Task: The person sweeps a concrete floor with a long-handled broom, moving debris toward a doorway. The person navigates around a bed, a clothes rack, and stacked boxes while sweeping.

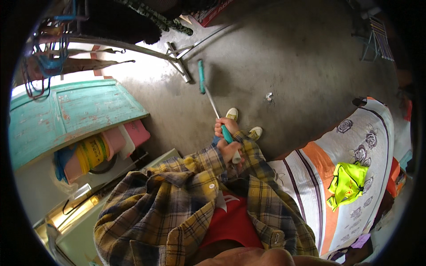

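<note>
A long-handled floor tool with a thin silver pole (pixel 212 102), a teal grip and a narrow teal bar-shaped head (pixel 201 76) slants forward from my body. Whether the head is a brush or a squeegee I cannot make out. Farther up the handle, my right hand (pixel 226 127) is closed around it just ahead of the teal grip. My left hand (pixel 229 150) grips nearer the handle's end, close to my waist. The head rests at or close to the grey floor (pixel 275 53). Small pale scraps (pixel 269 96) lie on the floor to its right.
A metal rack foot (pixel 179 66) stands just left of the tool's head. A worn turquoise cabinet panel (pixel 75 111) and pink tubs (pixel 136 132) are at left. On the right, a bed with a flowered sheet (pixel 310 173) holds a neon-yellow garment (pixel 348 184). A folding stool (pixel 377 40) stands far right.
</note>
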